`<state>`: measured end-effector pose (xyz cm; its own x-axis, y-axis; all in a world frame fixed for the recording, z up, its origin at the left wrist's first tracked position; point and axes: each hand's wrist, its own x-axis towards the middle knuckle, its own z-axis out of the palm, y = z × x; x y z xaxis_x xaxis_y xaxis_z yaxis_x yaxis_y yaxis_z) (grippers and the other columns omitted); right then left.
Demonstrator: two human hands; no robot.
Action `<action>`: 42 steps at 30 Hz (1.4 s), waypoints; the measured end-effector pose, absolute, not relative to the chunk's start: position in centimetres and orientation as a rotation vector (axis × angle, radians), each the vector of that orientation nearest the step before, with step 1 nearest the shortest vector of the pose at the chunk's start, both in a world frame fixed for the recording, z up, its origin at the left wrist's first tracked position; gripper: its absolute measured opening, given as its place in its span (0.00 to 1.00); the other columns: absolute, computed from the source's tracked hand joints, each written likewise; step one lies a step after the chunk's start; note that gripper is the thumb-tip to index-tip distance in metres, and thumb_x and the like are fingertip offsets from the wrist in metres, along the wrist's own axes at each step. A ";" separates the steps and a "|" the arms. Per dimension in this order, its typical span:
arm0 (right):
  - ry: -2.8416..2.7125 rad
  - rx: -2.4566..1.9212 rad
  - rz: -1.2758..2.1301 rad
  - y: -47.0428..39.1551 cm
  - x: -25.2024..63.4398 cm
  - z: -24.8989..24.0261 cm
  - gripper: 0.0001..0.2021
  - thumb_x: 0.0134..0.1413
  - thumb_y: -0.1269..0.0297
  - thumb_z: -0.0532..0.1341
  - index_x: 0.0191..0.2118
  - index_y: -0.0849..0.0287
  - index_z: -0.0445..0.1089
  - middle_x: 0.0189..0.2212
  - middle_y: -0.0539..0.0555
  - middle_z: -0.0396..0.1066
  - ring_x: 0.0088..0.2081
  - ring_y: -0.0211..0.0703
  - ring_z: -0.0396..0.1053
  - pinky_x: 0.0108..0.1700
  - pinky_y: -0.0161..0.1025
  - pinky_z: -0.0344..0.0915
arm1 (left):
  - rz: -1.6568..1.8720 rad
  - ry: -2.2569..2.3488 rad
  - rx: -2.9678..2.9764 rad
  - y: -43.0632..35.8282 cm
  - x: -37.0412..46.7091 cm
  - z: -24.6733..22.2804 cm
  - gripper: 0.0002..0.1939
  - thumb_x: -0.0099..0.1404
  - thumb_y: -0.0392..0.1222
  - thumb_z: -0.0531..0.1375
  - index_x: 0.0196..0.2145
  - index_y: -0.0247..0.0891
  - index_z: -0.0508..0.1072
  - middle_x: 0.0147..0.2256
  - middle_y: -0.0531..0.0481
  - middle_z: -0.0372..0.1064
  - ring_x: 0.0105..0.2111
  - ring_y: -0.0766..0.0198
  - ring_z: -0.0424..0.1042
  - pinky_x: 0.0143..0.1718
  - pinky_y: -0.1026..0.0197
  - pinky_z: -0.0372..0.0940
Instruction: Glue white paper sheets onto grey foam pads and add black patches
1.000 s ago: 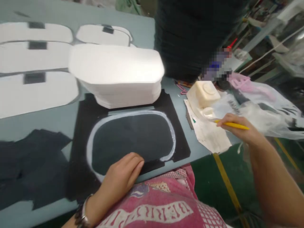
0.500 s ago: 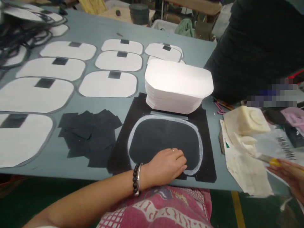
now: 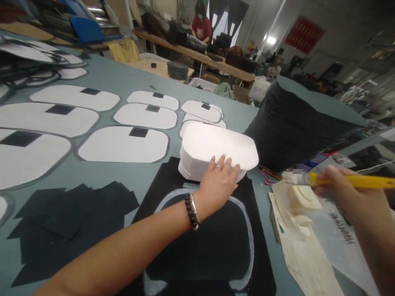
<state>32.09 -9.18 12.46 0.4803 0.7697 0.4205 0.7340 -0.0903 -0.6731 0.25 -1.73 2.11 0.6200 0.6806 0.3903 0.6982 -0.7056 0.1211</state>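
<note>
My left hand [image 3: 218, 183] lies with its fingers spread on the front edge of a stack of white rounded sheets [image 3: 217, 142]. Under my forearm is a dark panel [image 3: 212, 250] ringed by a whitish smeared band, on a black board [image 3: 262, 263]. At the right, my right hand [image 3: 342, 193] is closed around a yellow-handled brush [image 3: 361, 181], held level with its bristles pointing left. Below the brush is a cream plastic container [image 3: 304, 198], cut open, on a stained cloth [image 3: 305, 255].
Several white sheets with dark tabs [image 3: 126, 144] lie in rows at the left. Loose dark fabric squares [image 3: 68, 226] are piled at the front left. A tall dark stack [image 3: 290, 123] stands behind the container, near pink scissors [image 3: 267, 176]. A person [image 3: 202, 26] is at a far bench.
My left hand has moved from the dark panel up to the white stack, its fingers spreading. My right hand has raised the brush from beside the container. The view has tilted upward.
</note>
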 end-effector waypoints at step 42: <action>-1.904 -1.453 1.089 21.6 18.0 13.8 0.08 0.43 0.77 0.76 0.32 0.66 0.79 0.25 0.52 0.77 0.25 0.34 0.71 0.28 0.30 0.73 | -0.570 -1.193 -2.701 -1.0 1.0 -0.7 0.33 0.71 0.56 0.61 0.66 0.35 0.70 0.66 0.30 0.65 0.67 0.30 0.63 0.62 0.22 0.63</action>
